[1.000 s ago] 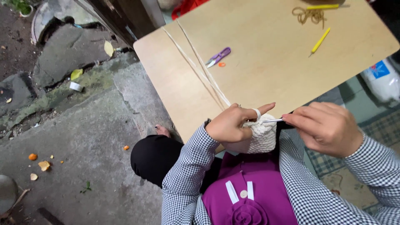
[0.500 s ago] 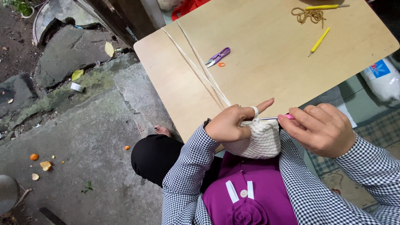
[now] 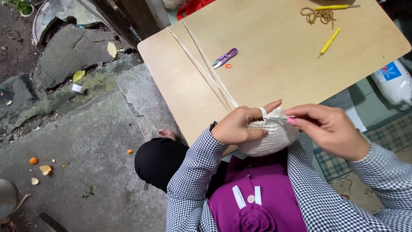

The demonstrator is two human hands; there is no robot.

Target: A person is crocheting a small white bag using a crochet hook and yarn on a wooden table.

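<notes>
My left hand (image 3: 241, 125) grips a rounded cream crocheted piece (image 3: 268, 138) at the near edge of the wooden table (image 3: 266, 56), with white yarn looped over the index finger. My right hand (image 3: 330, 129) pinches a thin crochet hook with a pink handle (image 3: 284, 120) against the top of the piece. Two cream yarn strands (image 3: 201, 64) run from the piece across the table to its far left edge.
Purple thread snips (image 3: 225, 57) and a small orange ring lie mid-table. Two yellow-handled hooks (image 3: 328, 42) and a tan yarn tangle (image 3: 319, 16) sit at the far right. A white bag (image 3: 392, 81) lies right of the table. Stone ground with peel scraps is on the left.
Both hands and the crocheted piece have shifted slightly; my right hand has moved the hook in toward my left index finger. The table items are unchanged.
</notes>
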